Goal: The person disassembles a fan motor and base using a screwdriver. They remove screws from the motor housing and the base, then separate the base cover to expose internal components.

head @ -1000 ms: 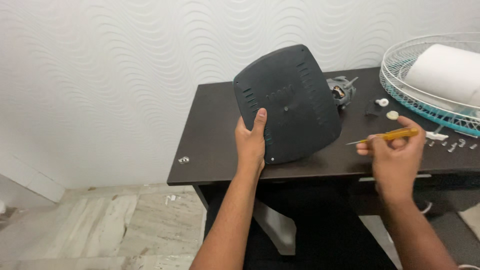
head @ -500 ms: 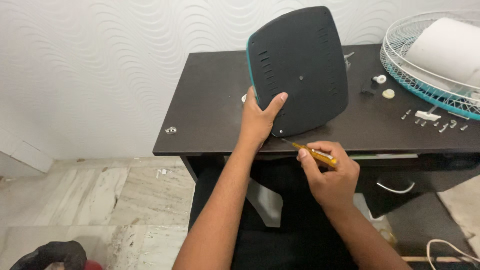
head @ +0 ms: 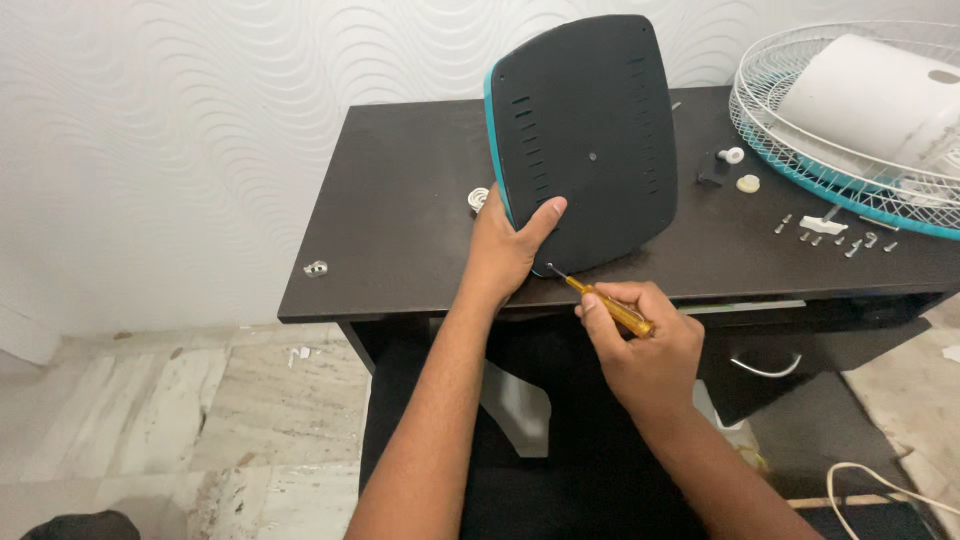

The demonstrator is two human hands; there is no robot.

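Observation:
A black, rounded-square fan base (head: 590, 130) with a teal rim stands on edge on the dark table (head: 400, 200), its vented underside toward me. My left hand (head: 510, 245) grips its lower left corner, thumb on the black face. My right hand (head: 645, 340) holds a yellow-handled screwdriver (head: 600, 300), and the metal tip touches the base's bottom edge close to my left thumb.
A white-and-teal wire fan guard (head: 850, 120) with a white motor housing (head: 880, 90) lies at the table's right end. Several loose screws (head: 835, 235), a white knob (head: 732, 155) and a cream disc (head: 748, 183) sit beside it. A small metal piece (head: 316, 268) lies near the left front edge. A white cable (head: 880, 480) runs on the floor.
The fan base has been tipped more upright. My right hand brought the screwdriver from the right side of the table down to the base's bottom edge.

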